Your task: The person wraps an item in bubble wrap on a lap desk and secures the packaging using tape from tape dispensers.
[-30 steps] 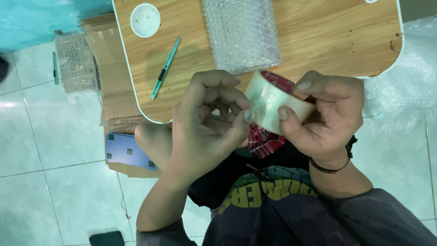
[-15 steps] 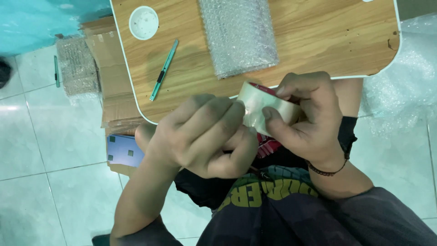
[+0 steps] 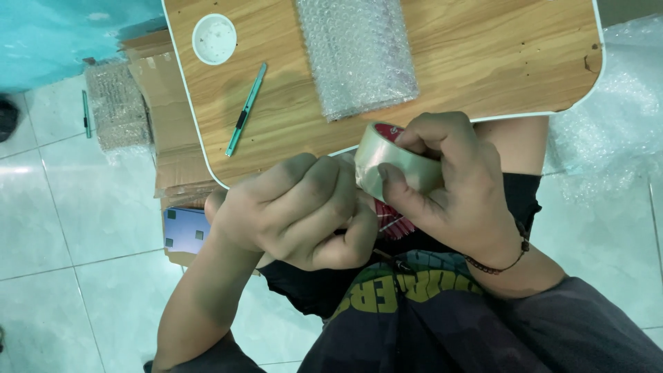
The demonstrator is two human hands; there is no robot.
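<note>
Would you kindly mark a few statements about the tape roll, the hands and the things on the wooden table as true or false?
1. The right hand holds the roll of clear tape. True.
2. The left hand rests flat on the wooden table. False: it is curled, touching the roll, in front of the table edge.
3. A bubble-wrapped bundle lies on the table. True.
4. The green utility knife is in the left hand. False: it lies on the table, apart from both hands.
5. The small white dish sits on the floor. False: it is on the table.
</note>
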